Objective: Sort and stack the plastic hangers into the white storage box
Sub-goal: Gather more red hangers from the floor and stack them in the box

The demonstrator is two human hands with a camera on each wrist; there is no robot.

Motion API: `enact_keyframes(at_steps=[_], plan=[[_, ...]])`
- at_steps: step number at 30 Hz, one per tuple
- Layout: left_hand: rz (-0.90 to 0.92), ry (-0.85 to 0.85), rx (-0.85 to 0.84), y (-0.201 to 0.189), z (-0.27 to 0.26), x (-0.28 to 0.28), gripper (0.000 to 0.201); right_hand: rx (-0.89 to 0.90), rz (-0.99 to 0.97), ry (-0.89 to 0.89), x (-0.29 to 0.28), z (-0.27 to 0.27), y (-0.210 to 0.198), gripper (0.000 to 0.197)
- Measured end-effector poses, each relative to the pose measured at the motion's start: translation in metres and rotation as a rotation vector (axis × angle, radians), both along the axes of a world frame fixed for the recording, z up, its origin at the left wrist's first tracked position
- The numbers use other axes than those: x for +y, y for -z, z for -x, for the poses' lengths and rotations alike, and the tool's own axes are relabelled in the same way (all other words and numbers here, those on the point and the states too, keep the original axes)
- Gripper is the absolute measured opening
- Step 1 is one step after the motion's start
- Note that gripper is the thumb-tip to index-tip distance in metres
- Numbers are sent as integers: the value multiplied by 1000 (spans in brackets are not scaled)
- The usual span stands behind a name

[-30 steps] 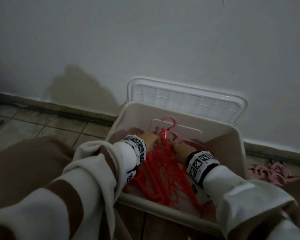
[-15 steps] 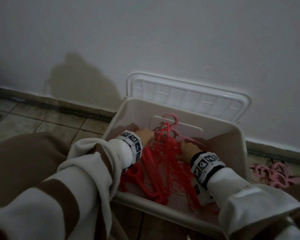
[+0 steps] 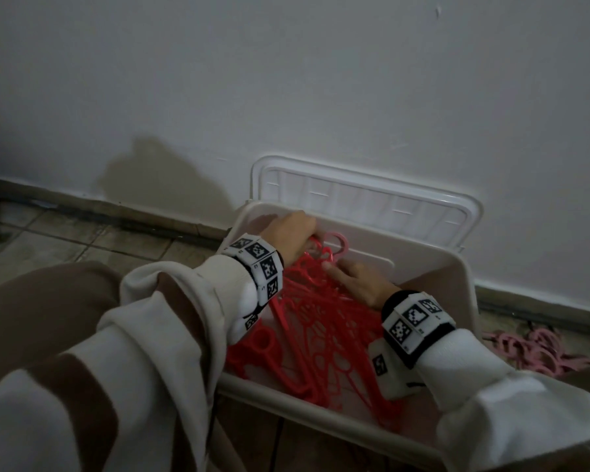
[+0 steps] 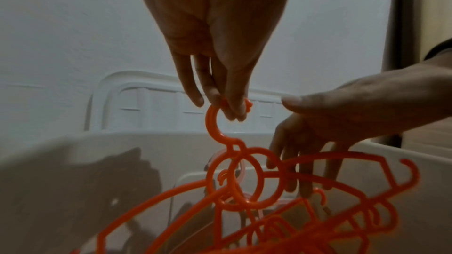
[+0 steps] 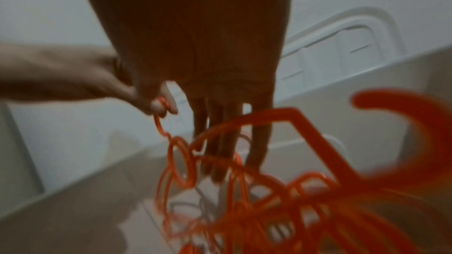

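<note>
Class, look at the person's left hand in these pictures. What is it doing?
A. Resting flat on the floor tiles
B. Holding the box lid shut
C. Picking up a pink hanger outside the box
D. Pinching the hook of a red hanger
D: the left wrist view shows the left hand pinching the curved hook of a red hanger at its fingertips, above the white box, whose lid leans against the wall.

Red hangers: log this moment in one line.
left hand pinches red hanger hook | right hand rests on hangers | white storage box
</note>
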State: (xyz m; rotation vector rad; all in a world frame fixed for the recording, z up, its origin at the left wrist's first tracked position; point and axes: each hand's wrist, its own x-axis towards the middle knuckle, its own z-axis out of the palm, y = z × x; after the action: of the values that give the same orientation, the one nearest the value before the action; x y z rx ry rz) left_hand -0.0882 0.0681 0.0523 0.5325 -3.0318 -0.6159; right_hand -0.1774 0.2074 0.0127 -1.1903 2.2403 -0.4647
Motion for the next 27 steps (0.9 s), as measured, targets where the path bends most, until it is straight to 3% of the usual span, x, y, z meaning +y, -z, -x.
enact_keyframes(at_steps=[5,8,12,18,24,27], plan=[[-85,-30,130,-8,1,1,17,311,-147,-112,6,10,-5,32],[-119,-79,223,-15,-1,0,16,285,-66,-55,7,17,-4,29],[-325,-165,300,-14,-1,-5,26,204,50,20,10,23,-20,27],[-364,-156,167,-11,-5,-5,31,190,111,102,24,30,-41,27],[-408,-49,-12,-33,6,6,44,83,142,55,22,31,-67,28],[-400,-20,-71,-38,8,6,40,10,154,25,17,31,-82,26]])
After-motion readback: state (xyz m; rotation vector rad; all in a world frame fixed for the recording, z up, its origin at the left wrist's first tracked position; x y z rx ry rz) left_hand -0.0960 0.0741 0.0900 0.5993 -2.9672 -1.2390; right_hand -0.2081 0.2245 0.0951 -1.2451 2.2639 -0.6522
